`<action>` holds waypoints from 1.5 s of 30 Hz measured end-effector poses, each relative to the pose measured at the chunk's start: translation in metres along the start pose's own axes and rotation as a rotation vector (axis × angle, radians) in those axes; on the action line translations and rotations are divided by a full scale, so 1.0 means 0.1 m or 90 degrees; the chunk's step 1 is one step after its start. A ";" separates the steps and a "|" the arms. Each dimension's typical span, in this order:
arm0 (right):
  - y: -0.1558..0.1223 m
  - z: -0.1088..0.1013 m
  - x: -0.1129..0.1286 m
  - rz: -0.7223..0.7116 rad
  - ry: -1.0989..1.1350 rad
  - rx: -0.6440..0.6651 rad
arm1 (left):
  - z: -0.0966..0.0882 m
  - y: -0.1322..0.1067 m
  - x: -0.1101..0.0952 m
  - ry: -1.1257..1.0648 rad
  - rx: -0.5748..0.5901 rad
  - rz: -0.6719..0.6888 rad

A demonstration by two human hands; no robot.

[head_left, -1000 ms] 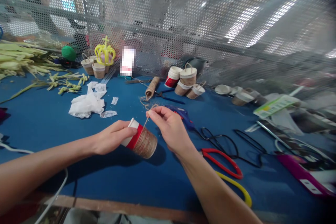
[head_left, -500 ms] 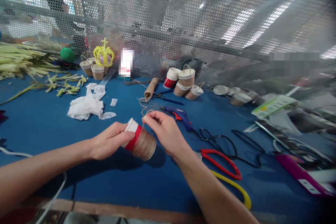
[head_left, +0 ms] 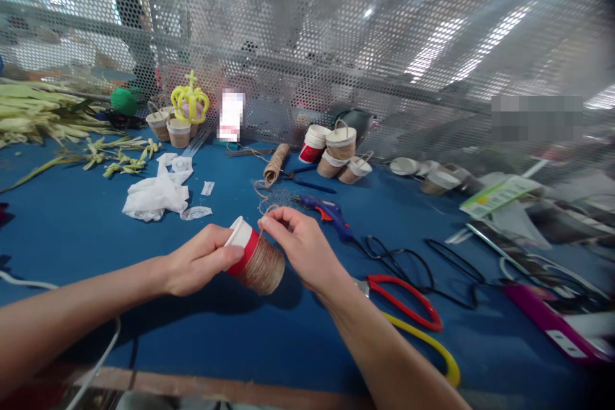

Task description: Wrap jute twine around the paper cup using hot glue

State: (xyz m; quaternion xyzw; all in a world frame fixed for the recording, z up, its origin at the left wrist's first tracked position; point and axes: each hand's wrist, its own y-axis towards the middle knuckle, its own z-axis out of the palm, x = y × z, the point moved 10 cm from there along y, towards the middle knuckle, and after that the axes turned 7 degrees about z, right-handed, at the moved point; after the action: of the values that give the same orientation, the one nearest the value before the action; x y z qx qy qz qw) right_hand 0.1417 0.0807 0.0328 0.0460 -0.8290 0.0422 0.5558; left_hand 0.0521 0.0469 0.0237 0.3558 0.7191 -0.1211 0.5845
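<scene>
Tilted in the air over the blue table is a red and white paper cup (head_left: 250, 250), its lower part wound with brown twine (head_left: 264, 266). My left hand (head_left: 204, 259) grips it near the white rim, thumb on the near side. Thumb and forefinger of my right hand (head_left: 295, 237) pinch the loose strand where it leaves the cup's red band. From those fingers the strand runs back in loose curls to a roll of twine (head_left: 277, 163) lying on the table. The fingers of my left hand behind the cup are hidden.
Right of my hands lie a blue glue gun (head_left: 327, 211), its black cable, and scissors (head_left: 406, 300) with red and yellow handles. Twine-wrapped cups (head_left: 331, 163) stand before the mesh panel (head_left: 269, 32). White lace (head_left: 158, 192) and a purple power strip (head_left: 552, 320) flank the workspace.
The cup and both hands have shifted very slightly; both grips are the same. Behind the mesh, a person has moved to the right.
</scene>
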 end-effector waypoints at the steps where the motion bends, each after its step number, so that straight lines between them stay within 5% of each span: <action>1: 0.00 0.01 0.00 0.001 0.002 0.004 | 0.00 0.00 -0.01 0.001 0.002 0.008; 14: 0.00 0.07 -0.07 0.018 0.030 0.023 | -0.03 0.00 0.00 -0.044 -0.026 0.024; 21: 0.08 -0.09 -0.10 -0.014 0.098 -0.047 | -0.29 0.03 0.40 -0.299 -0.274 -0.109; 28: 0.03 0.09 -0.01 -0.034 -0.040 0.064 | -0.27 0.07 0.48 -0.452 -0.292 -0.130; 36: 0.04 0.07 -0.02 -0.025 -0.026 0.054 | -0.23 0.08 0.38 -0.448 -0.228 -0.098; 45: 0.02 0.11 -0.02 -0.034 -0.008 0.066 | -0.29 0.06 0.44 -0.411 -0.270 -0.107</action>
State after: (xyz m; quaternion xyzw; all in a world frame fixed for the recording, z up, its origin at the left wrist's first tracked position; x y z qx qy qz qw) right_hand 0.1325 0.0819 0.0269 0.0970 -0.8276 0.0700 0.5484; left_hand 0.0312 0.0851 -0.0069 0.1106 0.5340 -0.1230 0.8291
